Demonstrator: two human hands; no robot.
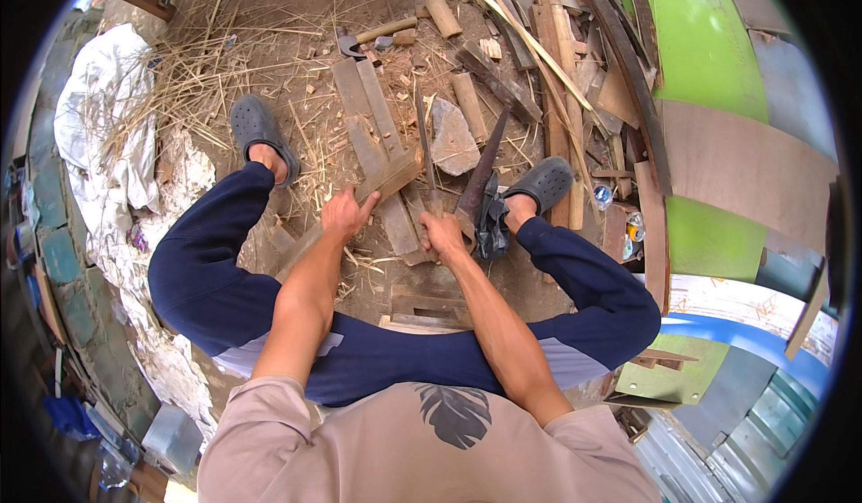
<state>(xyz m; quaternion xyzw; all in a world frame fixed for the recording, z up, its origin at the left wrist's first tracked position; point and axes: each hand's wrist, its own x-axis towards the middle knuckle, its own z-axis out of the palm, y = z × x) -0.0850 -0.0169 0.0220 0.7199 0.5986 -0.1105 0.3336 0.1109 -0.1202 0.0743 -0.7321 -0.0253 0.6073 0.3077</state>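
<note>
My left hand is closed on a short length of wood, which lies at a slant across flat boards on the ground. Just to its right, my right hand is wrapped round the wooden handle of a long, thin-bladed tool. Its dark narrow blade points away from me; I cannot tell the exact kind. Beside that lies a grey stone. A dark, tapering saw-like blade rests near my right foot, next to a crumpled black bag.
A hooked dark metal tool lies beyond the boards, near bamboo pieces. Straw and shavings litter the ground. Long planks are heaped at right, by a green panel. White cloth lies at left.
</note>
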